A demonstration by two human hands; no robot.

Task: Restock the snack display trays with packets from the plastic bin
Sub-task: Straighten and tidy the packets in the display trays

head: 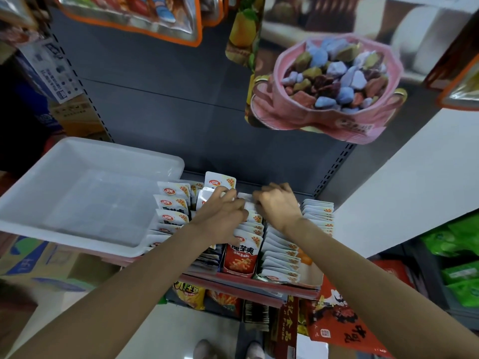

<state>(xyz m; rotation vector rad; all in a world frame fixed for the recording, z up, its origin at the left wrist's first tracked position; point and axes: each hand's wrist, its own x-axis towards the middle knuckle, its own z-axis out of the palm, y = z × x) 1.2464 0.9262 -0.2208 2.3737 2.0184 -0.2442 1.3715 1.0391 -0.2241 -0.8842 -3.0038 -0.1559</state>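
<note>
Shelving of dark grey metal is filling the upper middle of my head-camera view, its back panel rising behind a red-edged shelf. Resting on the left part of that shelf, the plastic bin is sitting as a wide, shallow white tub, and I am seeing no packets inside it. Hanging at upper right, a large pink bag is showing a printed bowl of coloured lumps. To the right of the bin, the display trays are standing side by side, their long axes running from the shelf's front edge back toward the panel. Snack packets are standing upright in them, packed one behind another in rows along that same axis, their printed faces turned toward me. I am watching both bare arms reaching in from below. My view is showing the left hand with fingers curled, pinching the tops of packets at the back of the middle row. Just beside it, the right hand is doing likewise, fingers bent down onto the packet tops in the neighbouring row.
</note>
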